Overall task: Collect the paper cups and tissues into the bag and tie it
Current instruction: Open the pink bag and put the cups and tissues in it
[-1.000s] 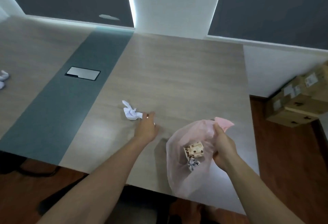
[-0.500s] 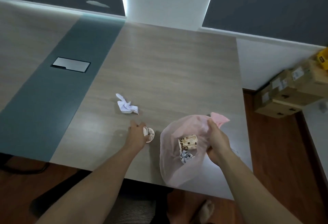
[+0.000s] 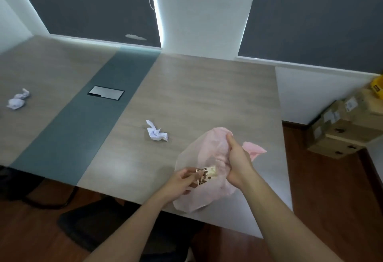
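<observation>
A thin pink plastic bag (image 3: 209, 149) lies open on the wooden table near its front right corner. My right hand (image 3: 238, 158) grips the bag's upper rim and holds it up. My left hand (image 3: 182, 181) holds a spotted paper cup (image 3: 206, 174) at the bag's mouth, partly inside it. A crumpled white tissue (image 3: 156, 132) lies on the table to the left of the bag. Another crumpled tissue (image 3: 17, 100) lies far left on the table. What else is in the bag is hidden.
The table (image 3: 207, 95) has a grey-green middle strip with a metal cable hatch (image 3: 106, 95). Cardboard boxes (image 3: 344, 129) are stacked on the floor at the right. A dark chair base (image 3: 87, 226) is under the table's front edge.
My left hand lifted the spotted paper cup off the table and carried it right to the bag's mouth. My right hand raised the bag's rim. The view tilted up and left.
</observation>
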The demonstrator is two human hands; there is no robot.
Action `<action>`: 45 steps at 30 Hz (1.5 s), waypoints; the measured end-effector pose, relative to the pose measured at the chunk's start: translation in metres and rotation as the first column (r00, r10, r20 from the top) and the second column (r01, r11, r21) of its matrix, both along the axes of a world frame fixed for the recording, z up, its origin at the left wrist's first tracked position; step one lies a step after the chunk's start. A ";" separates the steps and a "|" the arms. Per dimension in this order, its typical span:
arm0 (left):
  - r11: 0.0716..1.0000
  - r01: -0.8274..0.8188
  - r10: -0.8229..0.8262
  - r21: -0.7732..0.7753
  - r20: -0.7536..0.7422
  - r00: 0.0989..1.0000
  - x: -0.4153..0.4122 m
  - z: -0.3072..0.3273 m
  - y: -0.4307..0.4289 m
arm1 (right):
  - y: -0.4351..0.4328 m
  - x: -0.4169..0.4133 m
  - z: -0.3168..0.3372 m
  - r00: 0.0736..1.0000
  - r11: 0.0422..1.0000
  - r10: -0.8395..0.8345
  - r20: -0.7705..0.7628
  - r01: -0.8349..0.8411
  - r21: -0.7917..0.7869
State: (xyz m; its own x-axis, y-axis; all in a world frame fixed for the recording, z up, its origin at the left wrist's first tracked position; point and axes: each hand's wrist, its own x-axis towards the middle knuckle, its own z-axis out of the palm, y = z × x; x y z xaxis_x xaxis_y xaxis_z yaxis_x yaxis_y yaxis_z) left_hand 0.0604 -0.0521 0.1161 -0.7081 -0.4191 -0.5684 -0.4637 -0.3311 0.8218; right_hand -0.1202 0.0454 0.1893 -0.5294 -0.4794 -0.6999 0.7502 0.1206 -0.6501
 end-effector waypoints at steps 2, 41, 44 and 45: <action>0.997 0.017 -0.017 -0.074 0.007 1.000 -0.003 0.005 0.012 | 0.002 0.005 0.014 1.000 0.997 0.007 -0.001 -0.007 -0.072; 0.453 0.690 -0.380 -0.564 0.578 0.722 -0.019 -0.145 -0.326 | -0.118 0.058 -0.041 0.887 0.869 -0.462 -0.001 0.452 0.203; 0.439 0.608 -0.290 -0.661 0.536 0.792 -0.013 -0.153 -0.325 | -0.118 0.056 -0.043 0.886 0.866 -0.464 -0.005 0.455 0.207; 0.447 0.558 -0.287 -0.699 0.479 0.830 -0.011 -0.151 -0.325 | -0.117 0.056 -0.042 0.884 0.864 -0.467 -0.006 0.458 0.208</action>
